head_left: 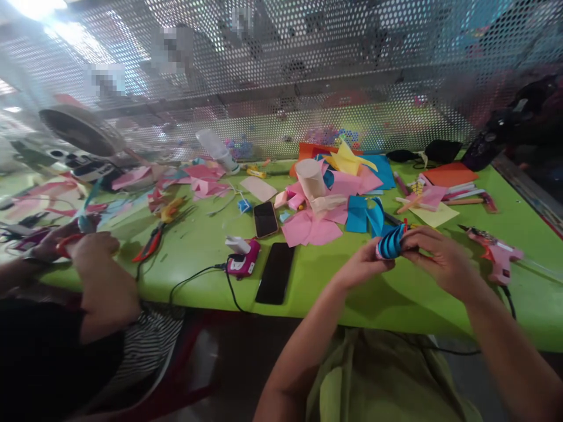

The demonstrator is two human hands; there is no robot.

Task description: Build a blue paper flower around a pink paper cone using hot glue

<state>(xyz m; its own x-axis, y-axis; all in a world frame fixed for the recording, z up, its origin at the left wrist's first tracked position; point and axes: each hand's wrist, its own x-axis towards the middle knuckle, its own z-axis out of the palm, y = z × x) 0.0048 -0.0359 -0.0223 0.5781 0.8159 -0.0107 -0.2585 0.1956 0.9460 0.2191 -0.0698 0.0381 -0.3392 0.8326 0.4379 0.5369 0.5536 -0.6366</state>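
Note:
A small blue folded-paper piece with dark bands is held above the green table. My left hand grips its lower left side, fingers closed round it. At its right side, my right hand pinches the edge, fingers bent inward. A small red tip shows just above the piece. Blue paper and pink paper lie behind my left hand. To the right of my right hand rests a pink glue gun with a cord.
Two phones and a magenta power adapter with cables lie left of my hands. A person's hands work at the far left, near orange-handled pliers. A perforated metal screen stands behind the table.

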